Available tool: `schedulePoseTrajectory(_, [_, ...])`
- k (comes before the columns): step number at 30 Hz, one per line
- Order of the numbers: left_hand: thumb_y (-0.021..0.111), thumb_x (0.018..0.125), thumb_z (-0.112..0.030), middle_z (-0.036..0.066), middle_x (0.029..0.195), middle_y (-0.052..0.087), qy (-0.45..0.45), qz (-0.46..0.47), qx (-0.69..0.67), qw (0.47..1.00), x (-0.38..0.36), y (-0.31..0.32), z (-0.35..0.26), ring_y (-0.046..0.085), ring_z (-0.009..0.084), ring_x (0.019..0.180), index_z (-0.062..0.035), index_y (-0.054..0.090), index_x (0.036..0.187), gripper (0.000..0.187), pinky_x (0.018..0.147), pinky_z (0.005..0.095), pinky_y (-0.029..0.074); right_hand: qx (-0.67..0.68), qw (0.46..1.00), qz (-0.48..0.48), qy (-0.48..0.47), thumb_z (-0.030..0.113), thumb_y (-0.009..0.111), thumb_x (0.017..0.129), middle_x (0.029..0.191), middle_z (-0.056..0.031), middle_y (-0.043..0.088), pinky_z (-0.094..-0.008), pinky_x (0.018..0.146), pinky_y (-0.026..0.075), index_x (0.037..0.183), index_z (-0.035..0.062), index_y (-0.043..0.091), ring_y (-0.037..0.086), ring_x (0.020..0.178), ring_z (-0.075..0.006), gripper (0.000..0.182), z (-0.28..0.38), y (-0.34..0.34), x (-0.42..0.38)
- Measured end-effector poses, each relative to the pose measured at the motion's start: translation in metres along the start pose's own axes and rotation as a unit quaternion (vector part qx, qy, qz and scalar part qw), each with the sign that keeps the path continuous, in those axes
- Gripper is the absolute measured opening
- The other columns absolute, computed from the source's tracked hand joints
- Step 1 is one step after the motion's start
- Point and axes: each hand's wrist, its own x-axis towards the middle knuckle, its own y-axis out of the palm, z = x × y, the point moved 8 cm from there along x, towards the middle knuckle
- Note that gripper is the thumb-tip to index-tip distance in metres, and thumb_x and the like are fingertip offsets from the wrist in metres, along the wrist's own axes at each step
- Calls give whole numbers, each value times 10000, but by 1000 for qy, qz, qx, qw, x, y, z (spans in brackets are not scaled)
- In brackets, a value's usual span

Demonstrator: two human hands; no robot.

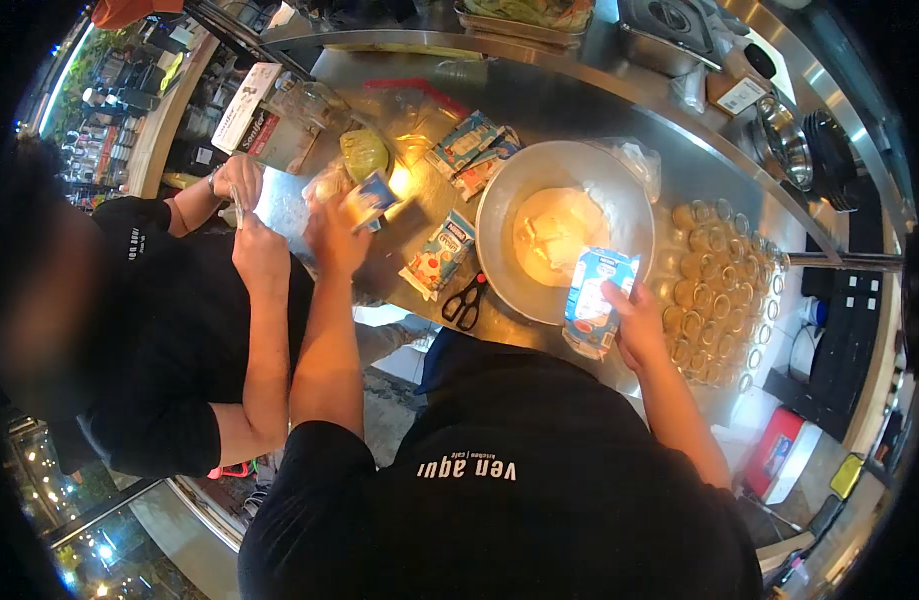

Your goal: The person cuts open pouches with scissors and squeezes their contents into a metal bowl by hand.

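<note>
My right hand (pixel 641 325) grips a blue and white Nestlé packet (pixel 597 300) at the near rim of a large metal bowl (pixel 494 240). Inside the bowl lies a pale, creamy mass (pixel 559 230). My left hand (pixel 336 235) is closed on a smaller blue and white packet (pixel 371 200), blurred, left of the bowl. Between that hand and the bowl, a red and white Nestlé packet (pixel 441 255) lies flat on the steel counter. Black scissors (pixel 465 303) rest beside it, near the counter's front edge.
More packets (pixel 469 142) lie beyond the bowl's left side, near a green item in plastic (pixel 364 153). Several glass jars (pixel 714 290) stand on the right. A co-worker (pixel 179 330) stands close at my left, hands (pixel 259 255) over the counter. A steel shelf edge (pixel 579 70) runs along the back.
</note>
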Motion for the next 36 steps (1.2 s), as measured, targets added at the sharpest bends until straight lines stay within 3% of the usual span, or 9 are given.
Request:
schedulePoseTrajectory(1, [808,753,-200,165,1238,634,-89,44,73,992,-5,10,27,613,400,1142,-97,506,1408,728,1000,575,451,-8,1000,-5,-1,165,721,978,1159,-96,720,-338,958,527,1270,-26,622,676,1027,-162,362,-1,-1,1])
schedulePoseTrajectory(7, [867,733,-180,127,1578,373,-102,182,208,956,-3,37,35,580,394,1259,-188,345,1534,956,1044,585,427,-32,999,-1,16,136,714,978,1124,-90,728,-331,928,540,1246,-30,634,688,984,-159,326,-2,2,4])
schedulePoseTrajectory(13, [875,717,-220,114,1287,687,-138,241,165,946,-5,29,18,616,353,1240,-284,240,1627,1112,1053,572,407,-27,1000,4,12,134,718,974,1118,-96,734,-334,918,546,1248,-30,636,694,977,-160,329,-3,5,7])
schedulePoseTrajectory(18, [825,766,-310,173,1273,673,-134,218,45,966,-9,35,-26,637,378,1187,-163,515,1458,772,1091,527,410,7,1000,-17,15,131,718,974,1113,-109,737,-338,910,564,1238,-34,639,708,987,-174,321,-9,-7,3])
schedulePoseTrajectory(23, [800,756,-340,158,1247,674,25,-16,-12,999,96,20,-147,627,382,1181,-99,582,1305,638,1036,547,452,31,998,-44,23,122,710,977,1112,-112,738,-327,897,569,1225,-36,651,712,978,-171,300,-5,-14,-10])
schedulePoseTrajectory(28, [751,799,-364,161,1266,678,175,48,66,981,237,97,-226,630,368,1196,-118,538,1396,681,1045,542,448,49,996,-74,-5,119,706,981,1105,-102,741,-320,861,577,1216,-34,665,709,954,-158,283,8,-20,-24])
schedulePoseTrajectory(30, [738,833,-395,181,1401,614,147,172,146,963,271,144,-225,575,371,1302,-133,462,1491,760,1091,539,426,57,993,-100,-22,121,709,980,1105,-99,741,-317,858,576,1222,-32,664,706,949,-152,290,15,-24,-32])
schedulePoseTrajectory(33, [742,853,-435,207,1529,502,165,182,148,958,295,209,-204,484,378,1408,-130,371,1562,855,1139,539,394,79,988,-128,-31,123,716,977,1112,-92,738,-317,881,563,1236,-28,660,694,969,-146,305,15,-31,-40])
schedulePoseTrajectory(36, [756,840,-495,217,1596,407,190,134,167,958,274,193,-203,416,382,1459,-130,359,1579,915,1168,545,363,92,989,-109,-38,112,728,966,1165,-91,724,-326,961,529,1268,-32,648,671,1044,-150,345,10,-37,-39])
